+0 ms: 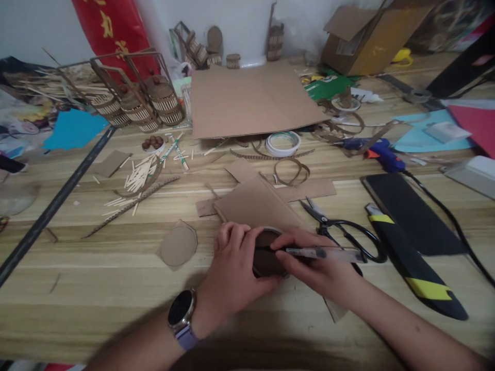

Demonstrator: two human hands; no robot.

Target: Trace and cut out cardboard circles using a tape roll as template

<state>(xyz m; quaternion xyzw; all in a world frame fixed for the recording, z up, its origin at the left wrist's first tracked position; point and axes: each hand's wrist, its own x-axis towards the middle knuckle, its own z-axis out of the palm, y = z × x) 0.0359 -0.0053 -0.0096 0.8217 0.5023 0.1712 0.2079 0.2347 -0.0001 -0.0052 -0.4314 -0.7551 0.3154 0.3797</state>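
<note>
Your left fingers (237, 235) grasp round form (266, 265), your right fingers (297, 238) pen (328, 254); outlined cardboard piece (178, 246) roughly cut, corners untrimmed.

Just right of the scissors (324, 222) on the table (96, 314) lies the knife (415, 265), with the phone (413, 211) beyond it. The glue gun (389, 157) is behind the scissors to the right, the tape (283, 144) behind to the left, the sheet (251, 100) farther back, and the box (358, 49) at the rear, slightly right. Left of the scissors, the round piece (266, 265) sits between the hands (234, 260); the disc (178, 245) lies farther left. Sticks (139, 172) lie well left and behind, with baskets (141, 111) farther back.
</note>
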